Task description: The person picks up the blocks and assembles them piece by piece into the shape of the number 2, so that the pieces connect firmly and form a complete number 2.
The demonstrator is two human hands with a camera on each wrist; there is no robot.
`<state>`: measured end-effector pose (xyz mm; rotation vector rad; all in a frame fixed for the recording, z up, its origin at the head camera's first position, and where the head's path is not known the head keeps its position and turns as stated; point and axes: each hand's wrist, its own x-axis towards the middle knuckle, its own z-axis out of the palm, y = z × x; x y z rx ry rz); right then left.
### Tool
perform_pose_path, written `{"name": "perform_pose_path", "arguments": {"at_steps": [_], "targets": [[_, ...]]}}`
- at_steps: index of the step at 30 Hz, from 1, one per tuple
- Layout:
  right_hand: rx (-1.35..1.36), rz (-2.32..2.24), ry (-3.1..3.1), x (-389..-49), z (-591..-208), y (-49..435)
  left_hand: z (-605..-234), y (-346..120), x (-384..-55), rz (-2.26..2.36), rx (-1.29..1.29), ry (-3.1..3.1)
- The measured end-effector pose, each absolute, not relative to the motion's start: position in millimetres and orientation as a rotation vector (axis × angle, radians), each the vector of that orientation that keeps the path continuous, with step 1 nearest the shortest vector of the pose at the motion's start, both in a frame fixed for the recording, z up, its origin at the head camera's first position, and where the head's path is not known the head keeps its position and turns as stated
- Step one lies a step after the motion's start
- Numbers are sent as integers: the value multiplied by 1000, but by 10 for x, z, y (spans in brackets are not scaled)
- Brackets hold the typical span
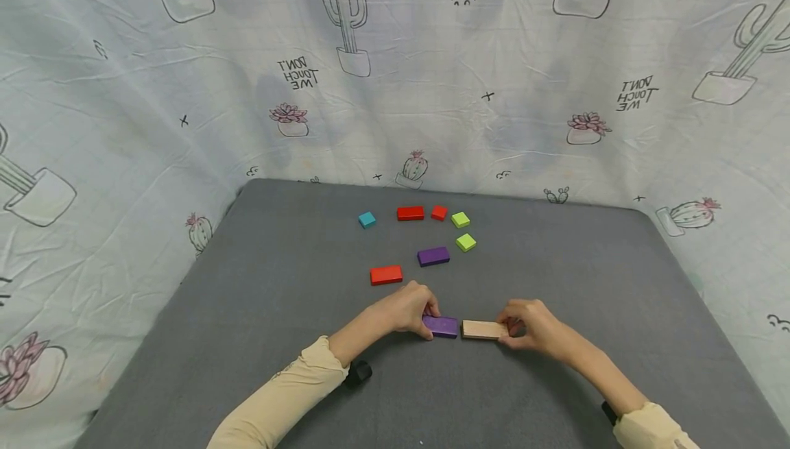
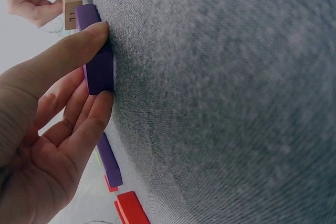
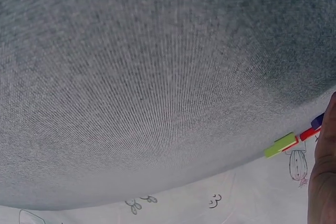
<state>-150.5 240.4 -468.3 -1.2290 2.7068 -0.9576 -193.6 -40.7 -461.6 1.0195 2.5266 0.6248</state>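
Observation:
On the grey cloth my left hand (image 1: 410, 308) grips a purple block (image 1: 442, 327) by its left end, thumb on one side and fingers on the other. In the left wrist view the thumb lies along the purple block (image 2: 100, 69). My right hand (image 1: 532, 325) pinches the right end of a plain wooden block (image 1: 483, 330), which has dark marks on its end face (image 2: 71, 18). The two blocks lie end to end with a narrow gap in the head view. Only an edge of the right hand (image 3: 323, 177) shows in the right wrist view.
Beyond the hands lie a red block (image 1: 386, 275) and a second purple block (image 1: 433, 256). Farther back are two lime pieces (image 1: 465, 243), a small red piece (image 1: 439, 213), a long red block (image 1: 410, 213) and a blue piece (image 1: 367, 220). A patterned white curtain (image 1: 420, 44) hangs behind.

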Motion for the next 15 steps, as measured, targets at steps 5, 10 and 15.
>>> {"name": "perform_pose_path", "arguments": {"at_steps": [5, 10, 15], "targets": [[-1243, -962, 2699, -1511, -4688, 2378, -4602, -411, -1933, 633, 1004, 2513], [-1225, -966, 2680, -1517, -4692, 2341, -4586, -412, -1922, 639, 1010, 2514], [-1264, -973, 2690, -1522, -4693, 2322, -4572, -409, -1921, 637, 1011, 2516]]}}
